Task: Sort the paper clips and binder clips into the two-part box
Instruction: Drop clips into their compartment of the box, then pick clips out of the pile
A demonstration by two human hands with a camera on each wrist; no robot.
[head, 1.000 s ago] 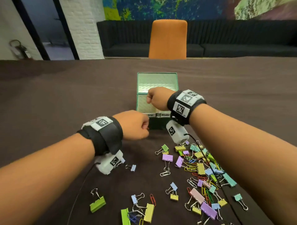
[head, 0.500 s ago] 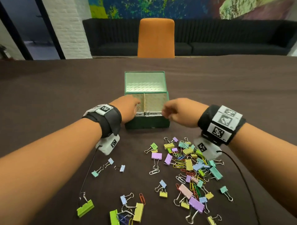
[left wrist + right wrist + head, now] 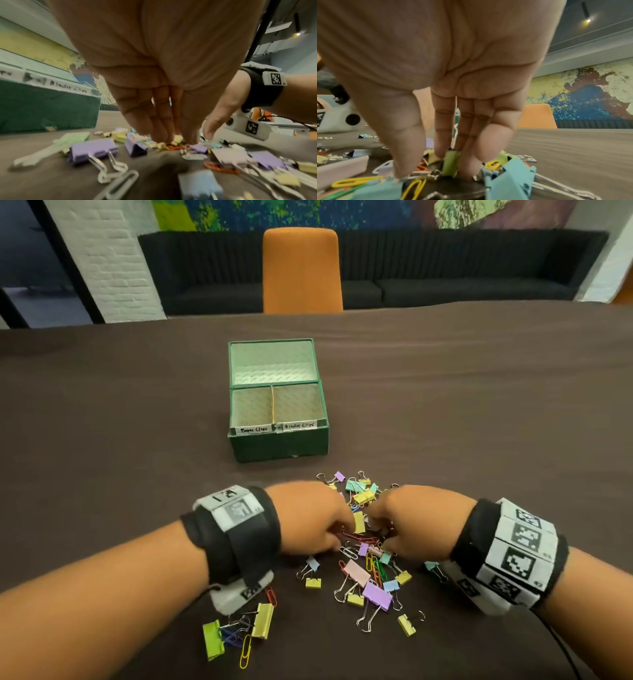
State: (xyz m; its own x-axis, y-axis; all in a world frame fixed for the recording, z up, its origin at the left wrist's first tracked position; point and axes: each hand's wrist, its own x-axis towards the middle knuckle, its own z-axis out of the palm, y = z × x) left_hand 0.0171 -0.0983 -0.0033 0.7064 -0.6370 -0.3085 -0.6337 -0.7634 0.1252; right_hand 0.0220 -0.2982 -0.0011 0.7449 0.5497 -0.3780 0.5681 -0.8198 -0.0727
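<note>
The green two-part box (image 3: 281, 445) stands mid-table, its lid (image 3: 272, 364) lying open behind it. The compartments labelled Paper Clips (image 3: 251, 409) and Binder Clips (image 3: 298, 405) look empty. A pile of coloured paper clips and binder clips (image 3: 366, 573) lies in front of the box. My left hand (image 3: 342, 534) points down into the pile. Its fingers and thumb (image 3: 176, 138) come together over a red paper clip (image 3: 175, 147), and a grip is not plain. My right hand (image 3: 375, 529) also reaches into the pile, fingers straight and thumb apart (image 3: 421, 166), touching a green binder clip (image 3: 451, 165).
A smaller cluster of clips (image 3: 239, 631) lies at the front left under my left wrist. The brown table (image 3: 102, 422) stretches wide on both sides. An orange chair (image 3: 301, 268) stands at the far edge. A black cable (image 3: 561, 645) trails from my right wrist.
Both hands have drawn back from the box's front edge and dropped into the pile of clips. The box now stands uncovered in view.
</note>
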